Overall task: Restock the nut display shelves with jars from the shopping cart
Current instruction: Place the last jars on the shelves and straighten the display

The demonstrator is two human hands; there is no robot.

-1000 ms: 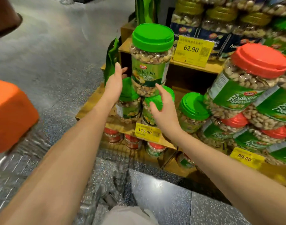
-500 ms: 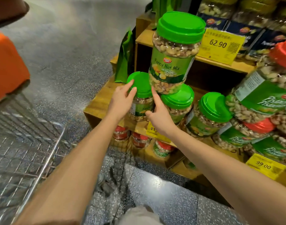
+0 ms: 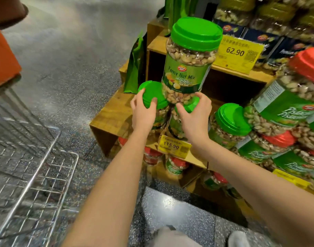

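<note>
Separately, left hand and right hand grip neighbouring green jar lids.

Shop, prob. a supermarket aisle. Tiered wooden display shelves packed w/ rows of identical nut jars, green & red lids, stacked on each other. Yellow price tags on shelf edges: 62.90 tag w/ QR code, 115.90 tag. Wire shopping cart at left, on polished speckled floor.
</note>
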